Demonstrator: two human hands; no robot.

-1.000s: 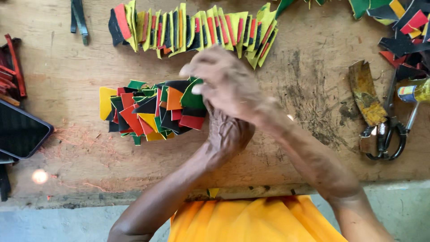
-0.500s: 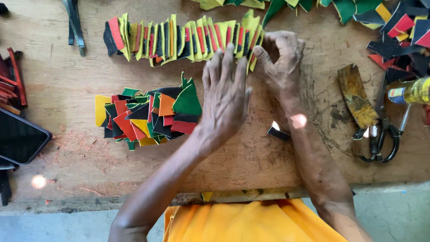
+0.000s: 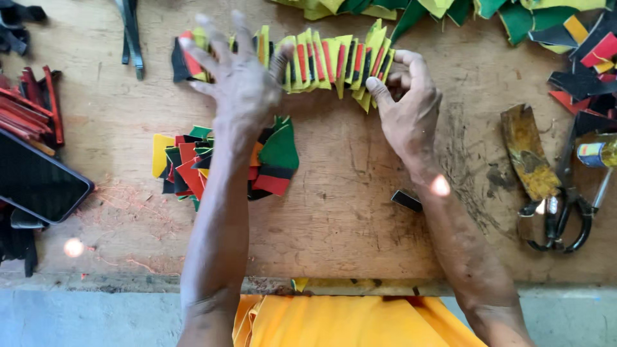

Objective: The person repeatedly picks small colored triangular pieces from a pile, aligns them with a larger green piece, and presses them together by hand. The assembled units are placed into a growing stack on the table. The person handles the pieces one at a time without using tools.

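A long row of upright striped pieces (image 3: 321,61), yellow with red, green and black, lies across the far part of the wooden bench (image 3: 360,212). My left hand (image 3: 238,80) hovers over the row's left part with fingers spread, holding nothing. My right hand (image 3: 408,109) pinches the row's right end between thumb and fingers. A second pile of red, green, black and yellow pieces (image 3: 270,157) lies nearer, partly hidden under my left forearm.
A dark phone (image 3: 35,183) and red strips (image 3: 32,106) sit at the left edge. Scissors (image 3: 565,212), a worn blade tool (image 3: 524,154) and a small bottle (image 3: 594,153) lie at the right. More coloured offcuts (image 3: 565,38) fill the far right. Orange cloth (image 3: 347,321) hangs below the bench edge.
Both hands left the near pile and moved up to the far row. My left hand swung left and spread its fingers; my right hand closed on the row's right end.
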